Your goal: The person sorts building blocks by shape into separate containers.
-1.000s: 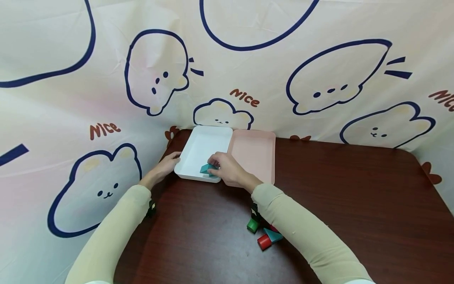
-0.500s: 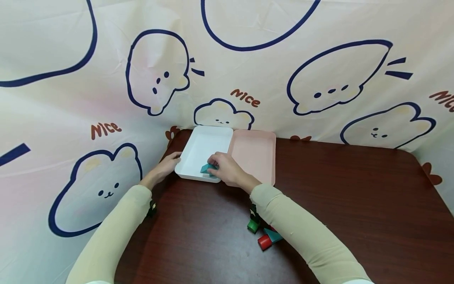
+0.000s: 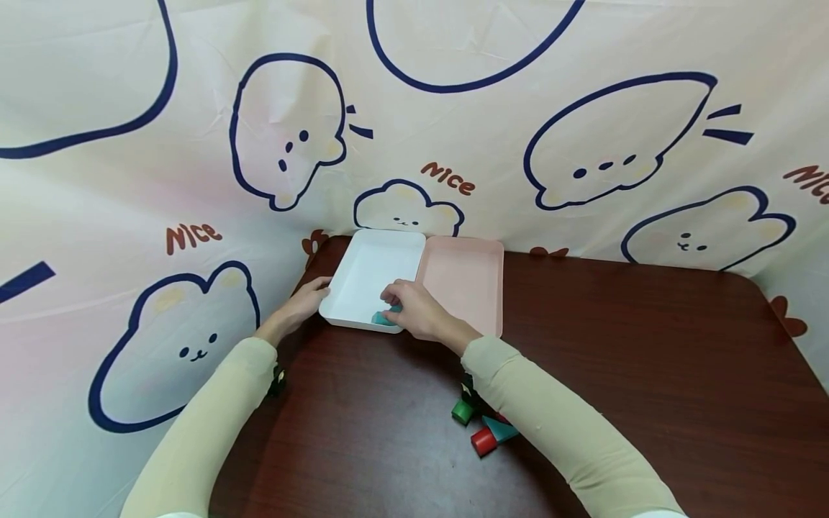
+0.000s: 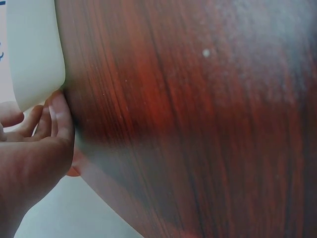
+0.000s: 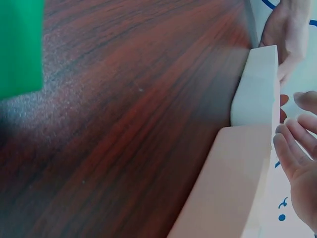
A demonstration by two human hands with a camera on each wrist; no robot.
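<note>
Right grip [image 3: 417, 309] at white tray's [image 3: 369, 270] block [image 3: 381, 318]

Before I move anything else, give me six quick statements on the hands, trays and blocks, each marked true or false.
1. The right hand is over the white tray. True.
2. The left hand is inside the pink tray. False: the left hand is at the white tray's left edge.
3. A teal block, partly hidden by the right hand, is in the white tray. True.
4. The green block is in the white tray. False: the green block is on the table.
5. A red cylinder is beside a teal triangle. True.
6. The pink tray is left of the white tray. False: the pink tray is on its right.
</note>
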